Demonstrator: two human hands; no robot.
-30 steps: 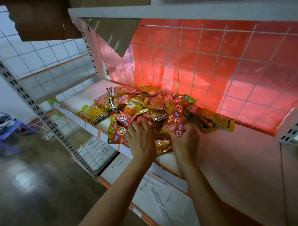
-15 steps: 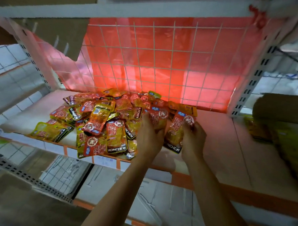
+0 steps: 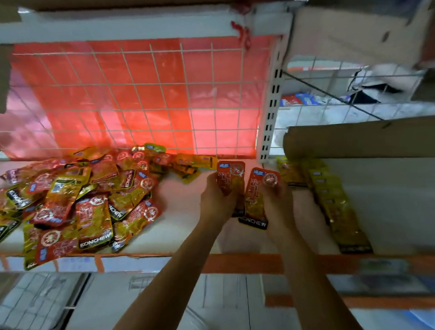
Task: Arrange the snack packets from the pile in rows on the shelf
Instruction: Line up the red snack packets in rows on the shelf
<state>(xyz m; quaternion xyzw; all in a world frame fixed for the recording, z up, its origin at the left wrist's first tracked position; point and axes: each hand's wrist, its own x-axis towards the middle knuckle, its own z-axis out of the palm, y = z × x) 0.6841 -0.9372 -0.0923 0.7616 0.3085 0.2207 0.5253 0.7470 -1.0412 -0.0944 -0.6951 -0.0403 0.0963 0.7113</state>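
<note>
Packets [image 3: 258,191] half hidden by left hand [image 3: 216,201], right hand [image 3: 279,206]; pile [image 3: 87,192] cropped left.

Both bare forearms reach upward from the lower edge, side by side, and the wrists are almost straight. The left hand [image 3: 216,204] shows its back to the camera, and its fingers are curled round the edge of a red packet [image 3: 232,176]. The right hand [image 3: 280,206], just beside it at the same height, grips a second red packet [image 3: 260,191] in the same manner
</note>
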